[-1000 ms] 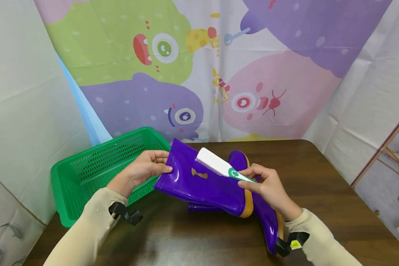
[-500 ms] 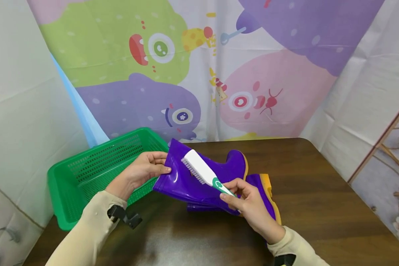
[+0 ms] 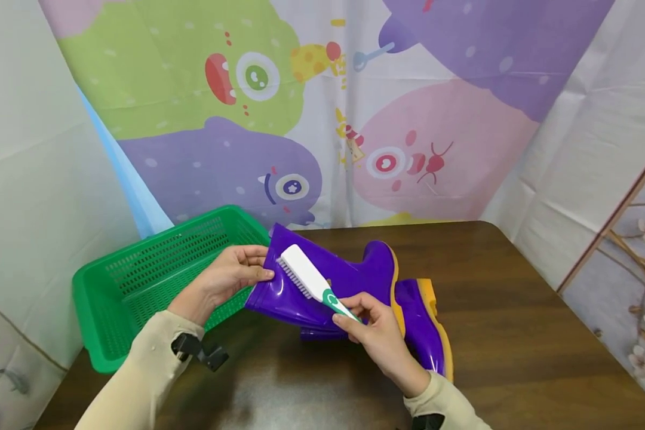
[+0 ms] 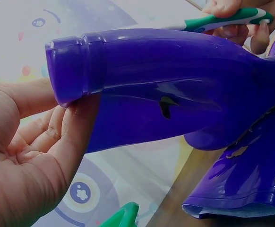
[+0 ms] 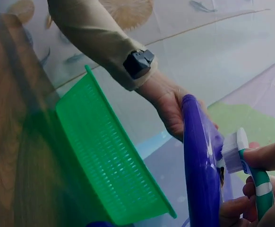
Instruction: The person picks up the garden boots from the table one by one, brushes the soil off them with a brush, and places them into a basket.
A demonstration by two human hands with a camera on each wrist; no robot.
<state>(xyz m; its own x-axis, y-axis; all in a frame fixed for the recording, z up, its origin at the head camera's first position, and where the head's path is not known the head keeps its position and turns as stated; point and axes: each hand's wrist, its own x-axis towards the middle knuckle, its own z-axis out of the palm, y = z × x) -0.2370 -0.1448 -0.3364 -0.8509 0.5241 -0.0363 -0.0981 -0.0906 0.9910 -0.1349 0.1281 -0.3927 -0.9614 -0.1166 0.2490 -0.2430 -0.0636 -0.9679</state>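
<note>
A purple rain boot (image 3: pixel 349 272) with a yellow sole lies tilted on its side, its shaft pointing left. My left hand (image 3: pixel 228 278) pinches the shaft's top edge, thumb on the near face. In my right hand (image 3: pixel 378 337) is a white and green scrub brush (image 3: pixel 305 272), gripped by its handle and slanting over the upper shaft. From the right wrist, the bristles (image 5: pixel 230 153) show right at the boot's surface. A dark patch (image 4: pixel 166 106) marks the shaft in the left wrist view. The second purple boot (image 3: pixel 419 322) lies on the table, partly hidden below the first.
A green perforated plastic basket (image 3: pixel 102 334) stands on the left of the brown wooden table (image 3: pixel 516 310), behind my left forearm. A cartoon-printed curtain (image 3: pixel 193 179) hangs along the table's back edge. White sheeting (image 3: pixel 548 161) flanks the right side.
The brush and right hand have moved left along the shaft, from its middle toward the top edge near my left hand. The left hand keeps its grip on the boot.
</note>
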